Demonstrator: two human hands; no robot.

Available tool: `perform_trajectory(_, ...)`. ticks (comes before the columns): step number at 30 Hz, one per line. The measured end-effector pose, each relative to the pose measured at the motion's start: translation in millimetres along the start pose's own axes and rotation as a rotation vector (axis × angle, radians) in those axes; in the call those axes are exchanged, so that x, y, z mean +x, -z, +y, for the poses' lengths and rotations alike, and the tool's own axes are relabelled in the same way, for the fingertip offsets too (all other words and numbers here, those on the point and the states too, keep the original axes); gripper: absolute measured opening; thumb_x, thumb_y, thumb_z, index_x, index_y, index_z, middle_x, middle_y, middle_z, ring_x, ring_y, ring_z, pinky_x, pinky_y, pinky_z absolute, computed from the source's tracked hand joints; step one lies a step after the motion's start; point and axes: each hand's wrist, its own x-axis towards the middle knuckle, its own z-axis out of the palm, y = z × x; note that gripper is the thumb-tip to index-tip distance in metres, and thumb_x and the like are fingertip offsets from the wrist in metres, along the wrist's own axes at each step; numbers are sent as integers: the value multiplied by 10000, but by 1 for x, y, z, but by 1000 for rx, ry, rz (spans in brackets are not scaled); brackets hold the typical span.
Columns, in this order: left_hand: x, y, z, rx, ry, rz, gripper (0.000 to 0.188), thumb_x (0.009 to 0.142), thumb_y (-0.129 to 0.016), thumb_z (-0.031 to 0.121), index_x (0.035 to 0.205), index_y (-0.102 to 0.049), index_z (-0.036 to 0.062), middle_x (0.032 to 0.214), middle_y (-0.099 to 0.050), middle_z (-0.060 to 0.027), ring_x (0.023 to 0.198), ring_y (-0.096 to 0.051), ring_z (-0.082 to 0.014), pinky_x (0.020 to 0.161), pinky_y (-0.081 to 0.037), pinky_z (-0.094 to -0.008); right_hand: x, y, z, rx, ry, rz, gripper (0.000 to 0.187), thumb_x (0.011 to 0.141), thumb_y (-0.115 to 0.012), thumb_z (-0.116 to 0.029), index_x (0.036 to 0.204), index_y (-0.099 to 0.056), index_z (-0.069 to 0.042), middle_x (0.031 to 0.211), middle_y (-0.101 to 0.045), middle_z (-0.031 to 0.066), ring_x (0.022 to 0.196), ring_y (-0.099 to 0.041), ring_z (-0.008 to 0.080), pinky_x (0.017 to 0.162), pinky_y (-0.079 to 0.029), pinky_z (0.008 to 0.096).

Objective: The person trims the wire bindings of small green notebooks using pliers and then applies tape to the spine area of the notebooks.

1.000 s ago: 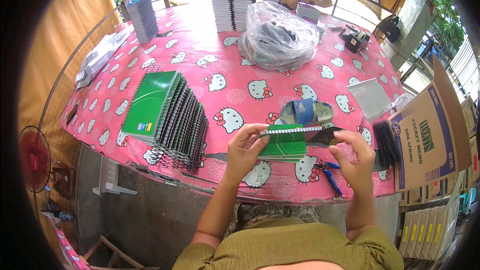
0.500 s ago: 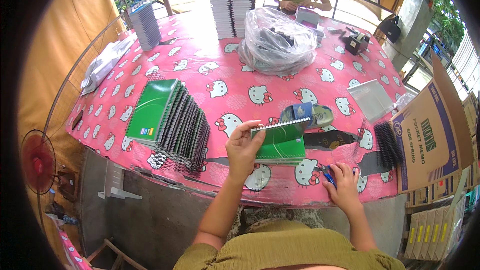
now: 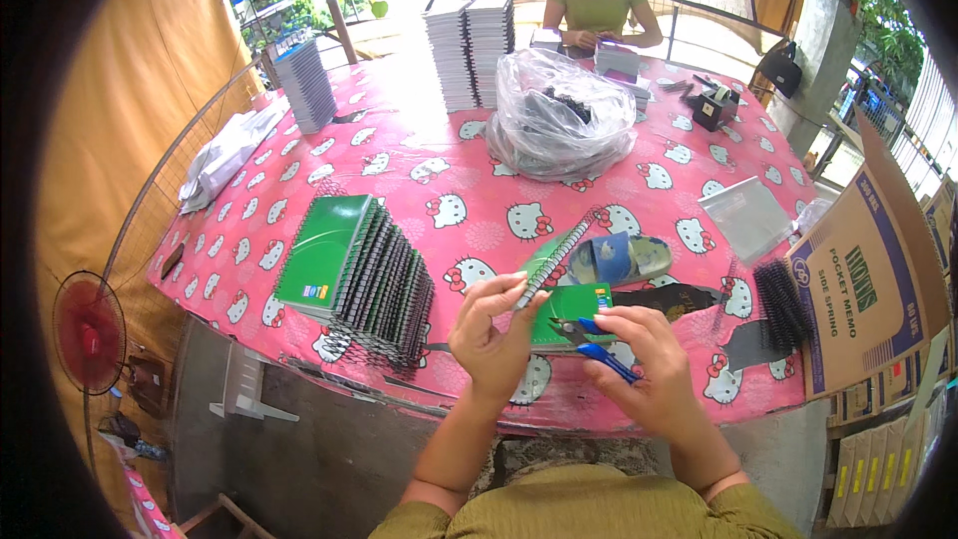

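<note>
My left hand (image 3: pixel 494 331) holds a green spiral-bound notebook (image 3: pixel 565 291) tilted up over the near table edge, fingers around its wire spine. My right hand (image 3: pixel 644 369) grips blue-handled pliers (image 3: pixel 599 344), with their jaws at the lower end of the notebook's spine. Left of my hands, a fanned stack of green spiral notebooks (image 3: pixel 359 274) leans on the pink cartoon-cat tablecloth (image 3: pixel 439 170).
A clear plastic bag of dark coils (image 3: pixel 561 115) sits mid-table. Tall stacks of notebooks (image 3: pixel 467 55) stand at the far side, where another person (image 3: pixel 599 5) works. Black wire spirals (image 3: pixel 780 301) lie right, beside a cardboard box (image 3: pixel 873 289). A red fan (image 3: pixel 88 331) stands on the left.
My right hand dropped below the table edge, picked up the blue pliers and came back up to the notebook. My left hand turned the notebook from flat to tilted.
</note>
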Motion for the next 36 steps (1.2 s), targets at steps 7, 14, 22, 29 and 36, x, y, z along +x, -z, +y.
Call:
perform_trajectory(7,3,11,11,117,-107,-38,223,733,-764,-76,926,-671,-15,955,-689,-135,877,-652,-207,770,-516,-323,15,-14,-10,-70,69,21,417,803,-732,-182,1153,-587,-7,1094,-609,159,991,-594,306,854,-463,442)
perform_trajectory(14,1,14,12,201,-273,-136,217,736,-747,-60,929,-678,11,953,-710,-113,854,-679,-203,809,-496,-379,6,-10,38,1305,-738,-452,300,931,-630,-156,1143,-603,55,1005,-677,139,808,-664,186,701,-534,304)
perform_trajectory(22,8,20,13,199,-226,-191,286,668,-824,-31,916,-686,-3,917,-710,-130,838,-684,-203,783,-522,-371,-109,11,67,-117,-427,-188,465,781,-745,-219,1168,-586,-14,1153,-607,199,1160,-542,380,964,-432,453)
perform_trajectory(29,5,7,34,160,-201,-322,266,707,-793,2,952,-689,-8,954,-694,-134,803,-658,-234,737,-522,-342,-76,18,38,-290,-125,26,522,748,-776,-251,1175,-584,-20,1366,-430,237,1237,-442,404,1022,-359,488)
perform_trajectory(36,20,45,70,267,-103,-279,361,705,-807,47,1033,-671,-12,1104,-644,-144,1010,-627,-260,865,-506,-368,57,-13,4,-81,547,-281,556,787,-714,-77,1295,-496,-17,1169,-544,174,998,-599,354,816,-505,402)
